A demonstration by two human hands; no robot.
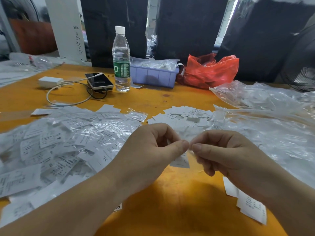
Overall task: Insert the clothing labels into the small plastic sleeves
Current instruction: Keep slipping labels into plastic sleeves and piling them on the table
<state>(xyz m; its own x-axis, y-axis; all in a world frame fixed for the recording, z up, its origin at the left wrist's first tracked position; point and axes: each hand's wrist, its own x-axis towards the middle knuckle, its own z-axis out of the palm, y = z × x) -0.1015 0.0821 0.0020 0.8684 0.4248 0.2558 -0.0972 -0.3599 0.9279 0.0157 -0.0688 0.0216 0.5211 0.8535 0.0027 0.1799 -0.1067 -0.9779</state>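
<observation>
orange table (153, 99) strewn with labels (51, 138) marked m, s, xl.

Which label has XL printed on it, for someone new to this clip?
Start at the big heap of labels on the table's left half. At its near right edge, beside the left wrist, lies the XL label, its neighbours reading S and M.

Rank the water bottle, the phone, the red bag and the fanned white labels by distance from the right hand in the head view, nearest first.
From the right hand:
1. Fanned white labels, just beyond the hands, centre.
2. Red bag, far side, slightly right.
3. Water bottle, far side, left of the blue tray.
4. Phone, left of the bottle.
</observation>
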